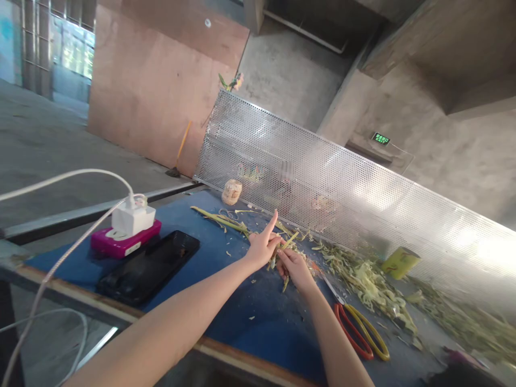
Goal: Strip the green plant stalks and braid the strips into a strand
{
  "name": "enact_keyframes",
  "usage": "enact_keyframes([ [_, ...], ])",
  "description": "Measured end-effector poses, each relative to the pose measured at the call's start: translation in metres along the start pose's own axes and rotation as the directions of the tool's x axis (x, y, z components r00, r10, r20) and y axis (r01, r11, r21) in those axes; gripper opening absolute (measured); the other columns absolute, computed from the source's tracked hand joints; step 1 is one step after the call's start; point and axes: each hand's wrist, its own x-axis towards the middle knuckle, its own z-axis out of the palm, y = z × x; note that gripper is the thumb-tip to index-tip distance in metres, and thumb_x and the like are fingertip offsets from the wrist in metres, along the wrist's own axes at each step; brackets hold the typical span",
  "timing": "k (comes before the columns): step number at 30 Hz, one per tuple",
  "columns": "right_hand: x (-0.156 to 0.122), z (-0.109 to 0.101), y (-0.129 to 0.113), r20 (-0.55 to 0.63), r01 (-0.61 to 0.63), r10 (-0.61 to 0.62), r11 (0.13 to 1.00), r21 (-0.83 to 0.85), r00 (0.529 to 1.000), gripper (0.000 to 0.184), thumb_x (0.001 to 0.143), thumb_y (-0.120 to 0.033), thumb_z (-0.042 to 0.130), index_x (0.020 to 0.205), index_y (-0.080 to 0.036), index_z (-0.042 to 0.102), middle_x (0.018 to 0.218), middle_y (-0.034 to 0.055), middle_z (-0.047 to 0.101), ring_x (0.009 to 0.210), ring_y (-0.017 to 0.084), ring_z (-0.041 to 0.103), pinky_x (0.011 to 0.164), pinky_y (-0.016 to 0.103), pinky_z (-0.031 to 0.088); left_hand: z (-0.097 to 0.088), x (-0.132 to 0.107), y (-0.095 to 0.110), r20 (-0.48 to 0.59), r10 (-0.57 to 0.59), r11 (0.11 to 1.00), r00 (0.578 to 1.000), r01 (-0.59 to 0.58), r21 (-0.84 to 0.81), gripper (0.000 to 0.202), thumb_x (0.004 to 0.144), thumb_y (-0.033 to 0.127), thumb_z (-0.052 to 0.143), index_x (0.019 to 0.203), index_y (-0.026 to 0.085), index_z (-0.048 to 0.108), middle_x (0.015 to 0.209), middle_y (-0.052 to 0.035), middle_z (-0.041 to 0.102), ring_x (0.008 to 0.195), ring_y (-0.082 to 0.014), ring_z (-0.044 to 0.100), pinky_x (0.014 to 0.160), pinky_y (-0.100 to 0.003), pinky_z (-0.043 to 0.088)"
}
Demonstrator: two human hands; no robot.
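Both my hands meet over the blue table top [250, 312] near its middle. My left hand [263, 244] pinches a thin green-yellow leaf strip [287, 243], its index finger pointing up. My right hand [295, 266] is closed on the same strip from the other side. Long pale green leaf strips [220, 219] lie just beyond my left hand. A heap of shredded leaf scraps [363, 277] spreads to the right of my hands.
Scissors with red and yellow handles [360, 330] lie right of my right forearm. A black phone [149, 266] and a pink power bank [123, 242] with a white charger lie at left. A perforated metal screen [322, 183] backs the table; a twine roll [232, 192] and a yellow-green cup [400, 262] stand by it.
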Motion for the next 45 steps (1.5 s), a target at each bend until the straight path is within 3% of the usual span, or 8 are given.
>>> enact_keyframes([
  [5,-0.002,0.001,0.003,0.033,-0.061,0.060,0.998,0.008,0.998,0.035,0.069,-0.053,0.052,0.063,-0.020,0.043,0.038,-0.0073,0.046,0.029,0.007,0.037,0.032,0.019,0.023,0.000,-0.001,0.000,0.091,-0.022,0.997,0.996,0.028,-0.067,0.065,0.084,0.024,0.040,0.138,0.020,0.005,0.084,-0.0053,0.069,0.072,-0.0169,0.060,0.074,-0.029,0.040],
  [9,0.001,-0.006,0.008,-0.116,-0.044,0.052,0.996,0.075,0.992,0.036,0.069,-0.055,0.050,0.070,-0.020,0.047,0.041,-0.0072,0.046,0.029,0.007,0.037,0.032,0.020,0.022,0.003,-0.003,-0.005,0.126,-0.119,0.990,0.985,0.127,-0.059,0.072,0.084,0.034,0.038,0.137,0.010,-0.005,0.077,-0.0052,0.066,0.058,-0.0152,0.055,0.060,-0.026,0.039],
  [12,0.004,-0.012,0.010,-0.194,0.041,0.001,0.977,0.211,0.981,0.040,0.071,-0.058,0.044,0.075,-0.019,0.050,0.046,-0.0061,0.047,0.031,0.007,0.037,0.033,0.020,0.024,0.005,-0.005,-0.008,0.178,-0.054,0.997,0.982,0.063,-0.042,0.081,0.080,0.039,0.044,0.137,0.010,-0.006,0.083,-0.0061,0.065,0.066,-0.0161,0.056,0.064,-0.026,0.040],
  [17,0.003,-0.015,0.008,-0.125,0.032,0.002,0.962,0.272,0.992,0.037,0.067,-0.050,0.057,0.085,-0.018,0.052,0.046,-0.0079,0.044,0.033,0.006,0.035,0.035,0.019,0.022,0.004,-0.006,-0.006,0.250,0.070,0.998,0.966,-0.067,-0.021,0.067,0.084,0.026,0.038,0.138,0.014,0.000,0.075,-0.0043,0.065,0.066,-0.0163,0.056,0.066,-0.028,0.040],
  [31,0.003,-0.017,0.007,-0.219,0.072,0.007,0.935,0.348,0.976,0.029,0.062,-0.040,0.064,0.075,-0.016,0.055,0.043,-0.0089,0.042,0.029,0.003,0.031,0.032,0.017,0.019,0.006,-0.008,0.004,0.324,0.065,0.998,0.944,-0.056,-0.036,0.070,0.082,0.021,0.039,0.138,0.015,-0.002,0.063,-0.0001,0.063,0.055,-0.0132,0.054,0.062,-0.023,0.040],
  [36,0.001,-0.018,0.005,-0.255,0.051,0.047,0.930,0.364,0.966,0.030,0.060,-0.041,0.065,0.066,-0.016,0.050,0.041,-0.0091,0.042,0.030,0.002,0.031,0.033,0.016,0.018,0.009,-0.010,0.010,0.357,0.149,0.989,0.922,-0.146,-0.035,0.067,0.083,0.019,0.036,0.138,0.017,-0.003,0.062,0.0000,0.061,0.053,-0.0117,0.051,0.060,-0.021,0.038],
  [42,0.003,-0.019,0.010,-0.112,-0.066,0.123,0.907,0.416,0.986,0.034,0.061,-0.046,0.064,0.067,-0.017,0.048,0.040,-0.0087,0.040,0.030,0.003,0.033,0.033,0.016,0.016,0.007,-0.013,0.004,0.419,0.130,0.991,0.899,-0.130,-0.028,0.071,0.082,0.018,0.037,0.137,0.015,-0.008,0.065,-0.0015,0.062,0.058,-0.0127,0.053,0.063,-0.023,0.037],
  [45,0.003,-0.020,0.009,-0.111,-0.062,0.130,0.878,0.475,0.985,0.037,0.063,-0.050,0.062,0.076,-0.017,0.050,0.038,-0.0101,0.038,0.028,0.002,0.027,0.033,0.016,0.015,0.005,-0.013,-0.001,0.392,0.069,0.997,0.917,-0.049,-0.059,0.075,0.083,0.027,0.040,0.136,0.012,-0.010,0.063,-0.0014,0.060,0.054,-0.0127,0.049,0.057,-0.024,0.036],
])
